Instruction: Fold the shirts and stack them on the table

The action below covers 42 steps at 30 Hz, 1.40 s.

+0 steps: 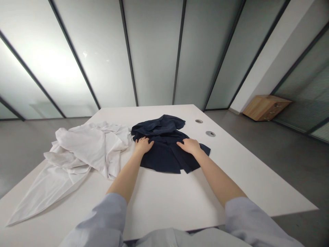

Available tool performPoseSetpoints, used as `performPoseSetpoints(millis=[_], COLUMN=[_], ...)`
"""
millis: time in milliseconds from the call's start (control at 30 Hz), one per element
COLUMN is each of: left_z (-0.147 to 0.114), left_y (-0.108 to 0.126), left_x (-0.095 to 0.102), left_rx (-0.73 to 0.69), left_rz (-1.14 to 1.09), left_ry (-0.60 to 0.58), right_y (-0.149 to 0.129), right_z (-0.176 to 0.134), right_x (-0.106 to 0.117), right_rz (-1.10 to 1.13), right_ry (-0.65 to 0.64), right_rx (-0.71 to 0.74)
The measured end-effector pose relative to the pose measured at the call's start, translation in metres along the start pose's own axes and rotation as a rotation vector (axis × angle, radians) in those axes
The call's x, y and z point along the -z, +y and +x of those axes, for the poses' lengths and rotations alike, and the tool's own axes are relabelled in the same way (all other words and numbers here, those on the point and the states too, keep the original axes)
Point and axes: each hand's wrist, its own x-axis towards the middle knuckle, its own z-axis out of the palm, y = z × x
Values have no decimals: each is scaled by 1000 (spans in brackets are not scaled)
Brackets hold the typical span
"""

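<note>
A dark navy garment (164, 154) lies crumpled on the white table in front of me. Its far part is bunched in folds, while the near part is spread flatter, with a gap in the lower hem. On its left side rests my left hand (144, 145), palm down, thumb apart from the fingers. My right hand (189, 146) lies on the right side of the cloth with its thumb stretched inward; its other fingers are partly hidden. Neither hand visibly lifts any fabric. The garment's exact kind is hard to make out.
A heap of white cloth (87, 147) covers the table's left side, one tapered end reaching toward the near left. Two round cable grommets (210, 133) are set in the white tabletop (244, 178) at right. Beyond stand frosted glass panels (154, 51) and a wooden drawer cabinet (266, 107).
</note>
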Motion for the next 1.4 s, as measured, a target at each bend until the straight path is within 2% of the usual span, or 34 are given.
performPoseSetpoints(millis=[67, 167, 233, 300, 367, 467, 600, 733, 833, 933, 1033, 1100, 1167, 1300, 1400], left_z=[-3, -9, -11, -12, -12, -10, -3, 8, 16, 18, 13, 10, 7, 8, 10], left_y=[3, 11, 16, 19, 20, 17, 5, -10, -13, -4, 8, 14, 17, 14, 12], left_x=[7, 22, 34, 42, 46, 44, 32, 20, 19, 24, 23, 14, 2, -20, -26], left_rx=[-56, -188, -251, -265, -261, -220, -132, -91, -18, 21, -112, -256, -348, -322, -299], left_rz=[86, 170, 159, 115, 78, 71, 54, 7, 67, 174, 153, 93, 54, 24, 27], left_ry=[-13, -8, -99, -244, -338, -366, -325, -312, -263, -193, -58, 18, 30, -22, -39], right_y=[-1, 2, 6, 10, 14, 16, 15, 11, 9, 13, 25, 32, 35, 26, 8], right_z=[-1, 2, 7, 12, 18, 26, 30, 25, 23, 27, 35, 40, 44, 48, 50], right_x=[12, 17, 10, -5, -20, -37, -40, -37, -32, -24, -19, -21, -25, -30, -28], right_rz=[38, 78, 109, 147, 161, 144, 113, 40, 49, 197, 235, 163, 93, 62, 75], right_ry=[-47, 2, 65, 82, 46, -37, -82, -50, -34, 36, 171, 192, 184, 166, 121], right_rx=[90, 221, 290, 337, 325, 195, 42, -56, 43, 162, 47, -28, -67, -66, 6])
